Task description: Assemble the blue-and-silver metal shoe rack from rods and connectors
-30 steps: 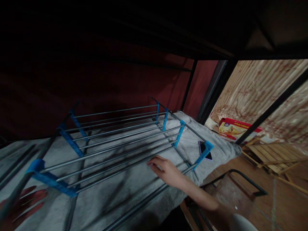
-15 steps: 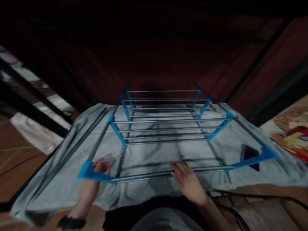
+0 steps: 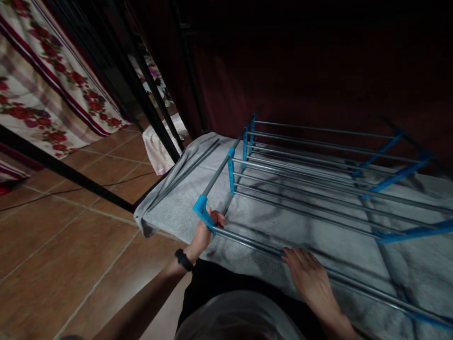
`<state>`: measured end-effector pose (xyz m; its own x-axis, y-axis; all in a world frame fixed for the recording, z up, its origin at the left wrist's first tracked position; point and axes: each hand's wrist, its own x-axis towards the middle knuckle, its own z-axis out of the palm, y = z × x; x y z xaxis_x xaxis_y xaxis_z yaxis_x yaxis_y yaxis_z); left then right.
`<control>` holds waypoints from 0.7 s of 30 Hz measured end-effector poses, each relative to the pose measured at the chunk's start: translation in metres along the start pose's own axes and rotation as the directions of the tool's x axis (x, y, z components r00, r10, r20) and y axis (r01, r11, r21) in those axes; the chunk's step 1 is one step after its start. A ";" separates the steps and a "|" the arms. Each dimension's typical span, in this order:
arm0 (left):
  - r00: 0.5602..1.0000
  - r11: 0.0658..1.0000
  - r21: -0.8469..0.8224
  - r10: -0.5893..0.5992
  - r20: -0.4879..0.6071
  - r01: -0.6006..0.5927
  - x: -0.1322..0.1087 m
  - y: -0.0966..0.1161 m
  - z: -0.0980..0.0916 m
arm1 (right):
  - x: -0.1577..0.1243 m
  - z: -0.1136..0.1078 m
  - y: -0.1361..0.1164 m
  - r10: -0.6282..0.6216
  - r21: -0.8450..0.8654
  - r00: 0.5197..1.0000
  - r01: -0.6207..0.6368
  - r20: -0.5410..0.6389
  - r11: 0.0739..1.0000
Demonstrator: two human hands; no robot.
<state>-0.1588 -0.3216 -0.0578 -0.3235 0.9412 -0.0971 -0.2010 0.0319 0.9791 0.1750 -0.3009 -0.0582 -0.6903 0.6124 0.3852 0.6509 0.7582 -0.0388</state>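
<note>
A rack (image 3: pixel 307 191) of grey metal tubes and blue plastic connectors lies on the grey cloth in front of me. At its near left corner, my left hand (image 3: pixel 207 229) reaches from below and behind, its fingers curled round the blue connector (image 3: pixel 201 208); the connector hides part of the palm. A black band (image 3: pixel 184 259) is on that wrist. My right hand (image 3: pixel 307 274) lies over the near pair of metal tubes (image 3: pixel 255 243), fingers bent over them. The near right corner of the rack is partly cut off by the frame's edge.
Loose metal tubes (image 3: pixel 184 172) lie on the left of the grey cloth (image 3: pixel 170 215). Dark metal posts (image 3: pixel 155 94) stand beyond it, near a pale striped cloth (image 3: pixel 159 146). A thin cable (image 3: pixel 88 186) crosses the tiled floor (image 3: pixel 88 255). A floral curtain (image 3: pixel 53 89) hangs at far left.
My view has turned left, so the rack appears further right. The left hand, loosely spread beneath the corner before, now curls round the blue connector. The right hand stays on the tubes.
</note>
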 end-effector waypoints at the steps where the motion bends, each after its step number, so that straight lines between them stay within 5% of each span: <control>1: 1.000 1.000 0.005 0.000 0.002 0.000 0.000 -0.001 0.000 | 0.000 0.001 0.001 -0.007 -0.002 1.000 0.007 -0.009 1.000; 7: 1.000 1.000 -0.019 -0.024 0.011 0.024 0.001 -0.002 0.002 | -0.001 0.005 0.003 -0.020 -0.014 1.000 0.020 0.001 1.000; 21: 0.984 0.997 0.075 0.038 -0.174 -0.025 0.021 0.009 0.007 | 0.014 0.014 0.005 -0.048 -0.068 0.987 0.038 -0.156 0.997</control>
<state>-0.1607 -0.2986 -0.0499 -0.4872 0.8687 -0.0900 -0.1230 0.0338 0.9918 0.1645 -0.2854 -0.0658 -0.6632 0.5330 0.5254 0.6445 0.7636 0.0388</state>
